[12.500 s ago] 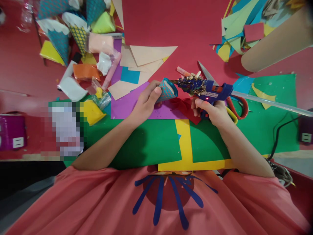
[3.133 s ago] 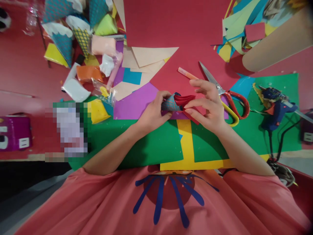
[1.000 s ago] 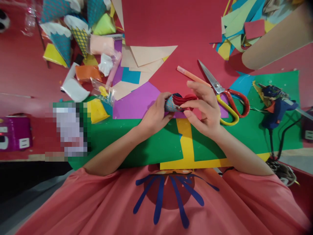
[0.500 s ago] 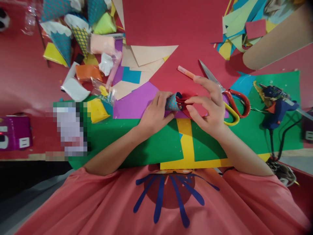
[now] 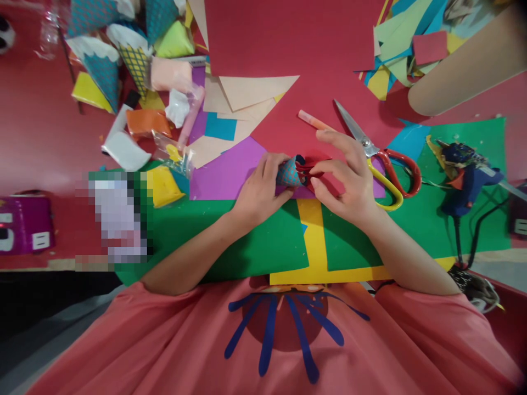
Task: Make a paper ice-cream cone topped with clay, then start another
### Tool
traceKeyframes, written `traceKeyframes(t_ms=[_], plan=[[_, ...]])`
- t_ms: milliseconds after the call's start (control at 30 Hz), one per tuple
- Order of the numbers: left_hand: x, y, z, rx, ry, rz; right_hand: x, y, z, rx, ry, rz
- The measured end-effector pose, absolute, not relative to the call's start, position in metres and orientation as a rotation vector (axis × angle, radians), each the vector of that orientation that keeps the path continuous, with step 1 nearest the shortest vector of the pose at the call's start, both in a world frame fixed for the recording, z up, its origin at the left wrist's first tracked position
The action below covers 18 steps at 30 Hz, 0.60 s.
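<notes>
My left hand (image 5: pixel 259 189) is wrapped round a small blue cone (image 5: pixel 287 173) with a reddish lattice pattern, lying on its side with its mouth to the right. A red folded piece (image 5: pixel 304 171), perhaps foam or paper, sticks out of that mouth. Thumb and forefinger of my right hand (image 5: pixel 349 184) close on the red piece's outer edge, while the other fingers are spread. Just beyond the right hand lie scissors (image 5: pixel 363 140) with one red and one yellow handle loop. An orange tube-like stick (image 5: pixel 312 119) rests behind the fingers.
A blue glue gun (image 5: pixel 465 189) lies at the right on a green sheet (image 5: pixel 230 241). Paper scraps (image 5: pixel 247 101) spread behind the hands. Several finished cones (image 5: pixel 99 66) and packets of coloured clay (image 5: pixel 148 122) crowd the left. A cardboard tube (image 5: pixel 465 66) is at upper right.
My right hand has moved slightly left, closer to the cone's mouth, uncovering more of the scissors. My left hand and the cone have barely shifted.
</notes>
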<state>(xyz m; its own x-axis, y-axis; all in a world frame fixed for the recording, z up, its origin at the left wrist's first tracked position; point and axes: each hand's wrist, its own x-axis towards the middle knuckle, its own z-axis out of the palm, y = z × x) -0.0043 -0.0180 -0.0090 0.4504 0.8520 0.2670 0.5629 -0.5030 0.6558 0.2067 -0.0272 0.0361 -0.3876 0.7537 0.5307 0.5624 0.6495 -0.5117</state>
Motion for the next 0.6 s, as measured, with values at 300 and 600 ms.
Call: traceKeyframes(t_ms=[300, 600], plan=[[-0.0058, -0.0186, -0.0104, 2.143, 1.223, 0.828, 0.2074, -0.0281, 0.0354, -1.078, -1.995, 0.295], [-0.0038, -0.0183, -0.0091, 2.169, 1.242, 0.854, 0.2042, -0.0258, 0.0319, -1.227, -1.760, 0.410]])
